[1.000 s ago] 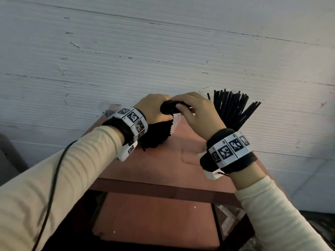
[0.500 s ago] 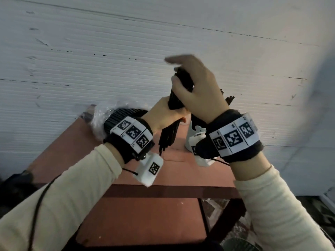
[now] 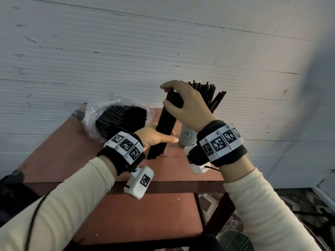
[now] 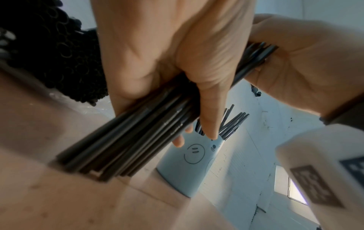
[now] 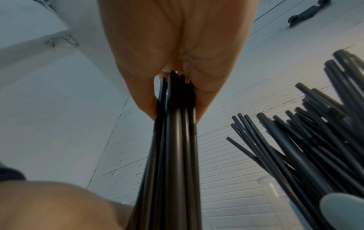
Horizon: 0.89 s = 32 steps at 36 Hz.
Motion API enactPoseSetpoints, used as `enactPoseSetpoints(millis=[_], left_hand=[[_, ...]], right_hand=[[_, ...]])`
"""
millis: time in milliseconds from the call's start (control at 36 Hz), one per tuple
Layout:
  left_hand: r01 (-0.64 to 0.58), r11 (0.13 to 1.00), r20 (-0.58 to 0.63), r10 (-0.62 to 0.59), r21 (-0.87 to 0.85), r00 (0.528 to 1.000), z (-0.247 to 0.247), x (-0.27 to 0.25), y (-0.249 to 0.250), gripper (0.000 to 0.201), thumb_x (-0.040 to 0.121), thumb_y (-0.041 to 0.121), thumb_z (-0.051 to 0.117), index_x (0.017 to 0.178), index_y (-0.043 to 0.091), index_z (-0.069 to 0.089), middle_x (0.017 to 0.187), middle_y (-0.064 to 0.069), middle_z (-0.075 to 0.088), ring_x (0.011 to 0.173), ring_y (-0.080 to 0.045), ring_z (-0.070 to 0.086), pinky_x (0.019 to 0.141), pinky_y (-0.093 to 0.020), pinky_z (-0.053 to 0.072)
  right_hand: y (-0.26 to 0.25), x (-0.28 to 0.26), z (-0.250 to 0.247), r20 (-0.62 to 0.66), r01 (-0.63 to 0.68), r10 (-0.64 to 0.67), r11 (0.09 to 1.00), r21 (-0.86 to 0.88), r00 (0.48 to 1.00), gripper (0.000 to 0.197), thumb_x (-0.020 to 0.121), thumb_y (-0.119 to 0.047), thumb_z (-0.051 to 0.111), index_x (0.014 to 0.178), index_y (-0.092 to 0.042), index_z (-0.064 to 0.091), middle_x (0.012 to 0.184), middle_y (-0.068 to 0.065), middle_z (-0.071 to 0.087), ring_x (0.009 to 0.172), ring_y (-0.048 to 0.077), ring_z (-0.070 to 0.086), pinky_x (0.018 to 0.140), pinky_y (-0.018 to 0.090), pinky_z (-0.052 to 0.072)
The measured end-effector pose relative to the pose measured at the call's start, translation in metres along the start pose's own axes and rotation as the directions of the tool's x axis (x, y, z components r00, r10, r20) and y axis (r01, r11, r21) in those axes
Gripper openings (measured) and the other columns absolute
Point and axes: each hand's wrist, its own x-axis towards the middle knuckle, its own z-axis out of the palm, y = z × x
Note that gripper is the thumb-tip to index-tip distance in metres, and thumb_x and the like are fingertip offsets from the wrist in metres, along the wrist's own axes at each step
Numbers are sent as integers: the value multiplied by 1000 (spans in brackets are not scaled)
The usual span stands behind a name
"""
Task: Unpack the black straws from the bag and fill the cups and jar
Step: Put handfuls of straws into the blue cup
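A bundle of black straws (image 3: 166,120) stands nearly upright with its lower ends on the red-brown table (image 3: 63,151). My left hand (image 3: 157,136) wraps its lower part, thumb across the front (image 4: 208,118). My right hand (image 3: 186,107) grips the top of the bundle (image 5: 173,155). A clear plastic bag (image 3: 90,113) packed with black straws (image 3: 123,118) lies at the back left. Just right of the bundle stands a pale cup with a smiley face (image 3: 187,136), with straws fanning out of it (image 3: 206,93).
A white ribbed wall rises straight behind the table. Below the tabletop is a lower shelf (image 3: 136,214). The table's right edge drops to a patterned floor (image 3: 308,205). A clear container rim (image 5: 268,185) shows beside the cup's straws in the right wrist view.
The bundle came out of the bag lying sideways, was turned upright in the air, and now has come down with its ends on the table. Both hands moved with it.
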Motion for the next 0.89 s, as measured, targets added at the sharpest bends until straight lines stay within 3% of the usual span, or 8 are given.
enactPoseSetpoints(millis=[167, 250, 333, 444, 528, 611, 750, 889], left_hand=[[-45, 984, 55, 36, 172, 998, -1, -3, 0, 38, 81, 54, 72, 76, 16, 70, 78, 2, 71, 93, -19, 67, 106, -42, 43], [-99, 984, 124, 82, 145, 989, -2, -8, 9, 40, 82, 53, 70, 76, 13, 68, 79, -2, 69, 99, -25, 66, 108, -45, 41], [-175, 978, 209, 148, 117, 967, -2, -17, 25, 26, 87, 39, 70, 75, 17, 65, 78, -1, 65, 93, -27, 67, 102, -42, 49], [-248, 948, 352, 167, 198, 921, 5, -25, 44, 20, 90, 32, 68, 76, 19, 65, 78, -2, 67, 82, -17, 68, 84, -30, 56], [-259, 948, 408, 166, 186, 898, 13, -25, 49, 20, 89, 29, 70, 80, 12, 65, 77, -5, 66, 84, -27, 68, 85, -36, 58], [-263, 955, 428, 180, 141, 886, 22, -22, 50, 24, 86, 26, 73, 93, 5, 64, 80, -6, 65, 81, -18, 65, 81, -31, 55], [-224, 970, 161, 207, 98, 965, 29, -3, 48, 94, 49, 60, 90, 126, 27, 50, 110, 3, 69, 103, -15, 67, 90, -39, 55], [-220, 971, -92, 228, 93, 969, 34, 12, 56, 99, 62, 34, 91, 134, 26, 24, 110, 3, 57, 101, -9, 61, 91, -29, 51]], right_hand=[[-1, -4, -5, -14, -14, 14, 1000, -1, 1000, 43, 87, -22, 68, 127, -13, 56, 122, -2, 57, 112, 2, 50, 96, 12, 37], [-4, -10, -19, -94, -91, 92, 996, 15, 991, 73, 80, -39, 74, 141, -21, 39, 134, -4, 47, 115, 1, 47, 93, 10, 42], [-4, -16, -30, -127, -182, 186, 982, 43, 974, 86, 70, -52, 78, 140, -26, 36, 127, -7, 45, 104, 2, 50, 81, 7, 43], [-7, -18, -40, 126, -303, 282, 934, 190, 951, 74, 62, -61, 77, 124, -27, 53, 104, -7, 54, 94, 0, 57, 79, 13, 45], [-11, -22, -42, 364, -318, 223, 921, 226, 904, 32, 78, -33, 77, 105, -19, 67, 82, -9, 63, 79, -3, 61, 70, 11, 46], [-10, -23, -45, 356, -280, 188, 933, 227, 915, 8, 85, -11, 69, 86, -3, 67, 81, 9, 67, 78, 9, 64, 71, 18, 51], [0, -14, -67, 146, -279, 248, 926, 255, 958, 7, 84, -5, 67, 78, -3, 63, 61, -13, 58, 56, -4, 55, 52, 7, 40], [14, 3, -99, -154, -271, 327, 914, 304, 932, 11, 82, -7, 66, 74, -11, 60, 58, -13, 56, 49, -2, 52, 45, 8, 36]])
